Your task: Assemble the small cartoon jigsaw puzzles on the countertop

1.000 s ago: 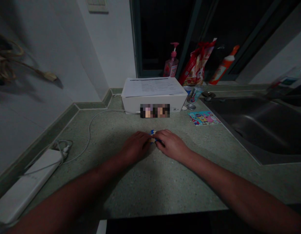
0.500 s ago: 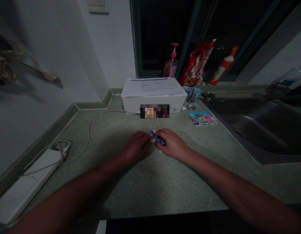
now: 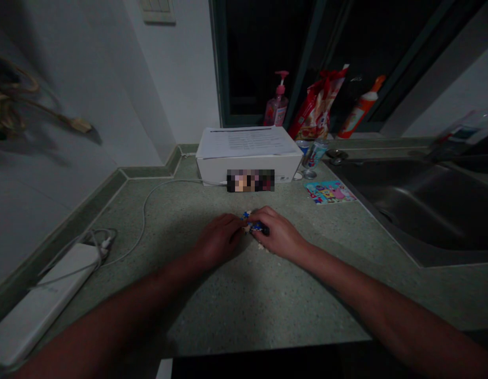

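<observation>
puzzle pieces (image 3: pixel 257 227) shifted slightly between two hands (image 3: pixel 221 232) (image 3: pixel 279 231).

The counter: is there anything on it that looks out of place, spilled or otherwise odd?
One small pale piece lies beside the right hand, seemingly apart from the blue-and-tan pieces, so it looks stray. The white cable bunches untidily at the long white bar. No spill or damage stands out.
</observation>
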`<action>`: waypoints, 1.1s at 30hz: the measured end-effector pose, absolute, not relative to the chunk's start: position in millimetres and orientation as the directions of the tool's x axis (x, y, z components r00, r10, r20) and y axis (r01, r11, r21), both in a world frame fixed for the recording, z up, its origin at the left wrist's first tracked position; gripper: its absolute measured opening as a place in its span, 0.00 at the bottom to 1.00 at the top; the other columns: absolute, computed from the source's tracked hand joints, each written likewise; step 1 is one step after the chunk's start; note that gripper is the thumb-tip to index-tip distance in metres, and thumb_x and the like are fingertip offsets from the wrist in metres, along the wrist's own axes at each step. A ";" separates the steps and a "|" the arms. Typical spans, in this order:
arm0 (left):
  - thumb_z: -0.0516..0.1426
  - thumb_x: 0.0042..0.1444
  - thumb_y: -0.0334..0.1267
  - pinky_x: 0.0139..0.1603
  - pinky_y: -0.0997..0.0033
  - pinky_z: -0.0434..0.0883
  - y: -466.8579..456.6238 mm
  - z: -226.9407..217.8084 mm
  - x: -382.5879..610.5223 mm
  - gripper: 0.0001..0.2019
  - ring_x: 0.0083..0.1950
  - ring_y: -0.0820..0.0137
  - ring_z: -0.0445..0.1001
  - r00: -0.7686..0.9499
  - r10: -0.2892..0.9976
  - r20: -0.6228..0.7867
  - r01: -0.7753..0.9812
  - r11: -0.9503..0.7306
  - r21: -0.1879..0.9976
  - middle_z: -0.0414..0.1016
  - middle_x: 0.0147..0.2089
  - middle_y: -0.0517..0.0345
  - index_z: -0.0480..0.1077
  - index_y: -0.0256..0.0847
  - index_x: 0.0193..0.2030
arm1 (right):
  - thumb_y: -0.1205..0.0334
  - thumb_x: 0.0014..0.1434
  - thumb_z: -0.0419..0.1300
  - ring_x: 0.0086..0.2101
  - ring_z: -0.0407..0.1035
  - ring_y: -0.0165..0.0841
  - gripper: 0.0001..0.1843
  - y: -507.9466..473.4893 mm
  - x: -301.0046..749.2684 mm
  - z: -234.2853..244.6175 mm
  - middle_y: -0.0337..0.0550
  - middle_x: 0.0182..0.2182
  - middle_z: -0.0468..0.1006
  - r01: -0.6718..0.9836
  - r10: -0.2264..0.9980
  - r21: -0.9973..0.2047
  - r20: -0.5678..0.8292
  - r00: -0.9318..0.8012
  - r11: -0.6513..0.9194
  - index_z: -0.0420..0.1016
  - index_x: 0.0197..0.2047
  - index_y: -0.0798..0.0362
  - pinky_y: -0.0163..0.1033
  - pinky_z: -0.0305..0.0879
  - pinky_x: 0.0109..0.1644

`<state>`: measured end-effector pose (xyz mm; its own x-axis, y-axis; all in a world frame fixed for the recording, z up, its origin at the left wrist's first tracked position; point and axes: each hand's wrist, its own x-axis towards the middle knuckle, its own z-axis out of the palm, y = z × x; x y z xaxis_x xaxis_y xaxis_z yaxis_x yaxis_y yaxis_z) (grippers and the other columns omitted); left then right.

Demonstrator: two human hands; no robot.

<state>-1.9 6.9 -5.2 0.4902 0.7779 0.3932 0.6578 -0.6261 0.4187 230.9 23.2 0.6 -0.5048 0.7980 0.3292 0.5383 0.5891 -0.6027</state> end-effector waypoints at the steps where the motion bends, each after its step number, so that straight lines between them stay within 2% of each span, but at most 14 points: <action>1: 0.57 0.70 0.32 0.50 0.53 0.82 6.7 -4.3 -1.9 0.12 0.49 0.57 0.81 0.489 0.782 0.387 0.661 -0.621 0.421 0.82 0.47 0.50 0.79 0.48 0.54 | 0.70 0.64 0.63 0.51 0.78 0.43 0.17 23.5 230.9 0.9 0.47 0.50 0.80 0.533 0.800 -0.608 0.340 -0.494 0.588 0.80 0.53 0.44 0.51 0.75 0.58; 8: 0.60 0.69 0.34 0.53 0.51 0.81 3.3 5.3 -0.5 0.11 0.51 0.55 0.81 0.482 0.807 0.340 0.680 -0.590 0.436 0.82 0.50 0.49 0.77 0.45 0.56 | 0.66 0.68 0.63 0.46 0.78 0.41 0.08 22.0 226.0 8.7 0.44 0.42 0.82 0.451 0.806 -0.673 0.430 -0.407 0.587 0.82 0.46 0.45 0.49 0.75 0.52; 12: 0.61 0.69 0.37 0.52 0.49 0.80 3.9 6.6 1.9 0.07 0.49 0.54 0.81 0.500 0.797 0.340 0.676 -0.604 0.423 0.82 0.46 0.50 0.78 0.48 0.51 | 0.64 0.67 0.65 0.46 0.78 0.41 0.07 17.9 220.8 10.2 0.44 0.42 0.83 0.400 0.804 -0.708 0.425 -0.416 0.582 0.84 0.45 0.44 0.49 0.75 0.53; 15: 0.59 0.70 0.38 0.50 0.50 0.80 5.2 4.7 2.5 0.06 0.46 0.56 0.81 0.495 0.800 0.339 0.689 -0.599 0.407 0.82 0.42 0.52 0.78 0.48 0.47 | 0.63 0.68 0.66 0.46 0.79 0.40 0.07 15.8 218.3 9.6 0.43 0.43 0.84 0.367 0.789 -0.719 0.419 -0.450 0.591 0.84 0.46 0.43 0.49 0.76 0.54; 19: 0.58 0.71 0.37 0.50 0.52 0.80 6.9 2.2 0.7 0.07 0.45 0.57 0.82 0.487 0.810 0.328 0.702 -0.586 0.406 0.82 0.41 0.54 0.80 0.48 0.47 | 0.63 0.69 0.66 0.48 0.80 0.41 0.07 16.1 218.8 8.9 0.43 0.44 0.85 0.354 0.790 -0.727 0.422 -0.445 0.589 0.85 0.47 0.42 0.50 0.76 0.56; 27: 0.56 0.74 0.39 0.51 0.50 0.80 5.5 2.8 -1.8 0.10 0.46 0.56 0.82 0.425 0.831 0.358 0.723 -0.550 0.418 0.84 0.43 0.51 0.81 0.46 0.49 | 0.64 0.71 0.62 0.52 0.80 0.42 0.13 16.9 220.3 10.9 0.45 0.49 0.87 0.393 0.808 -0.722 0.404 -0.429 0.570 0.84 0.53 0.42 0.52 0.75 0.58; 33: 0.55 0.75 0.38 0.52 0.52 0.80 2.7 6.9 -0.4 0.12 0.47 0.57 0.82 0.420 0.827 0.375 0.721 -0.555 0.416 0.84 0.45 0.50 0.80 0.43 0.52 | 0.61 0.73 0.60 0.48 0.81 0.42 0.12 17.5 221.2 9.9 0.45 0.46 0.87 0.428 0.833 -0.721 0.406 -0.375 0.544 0.84 0.52 0.42 0.51 0.77 0.54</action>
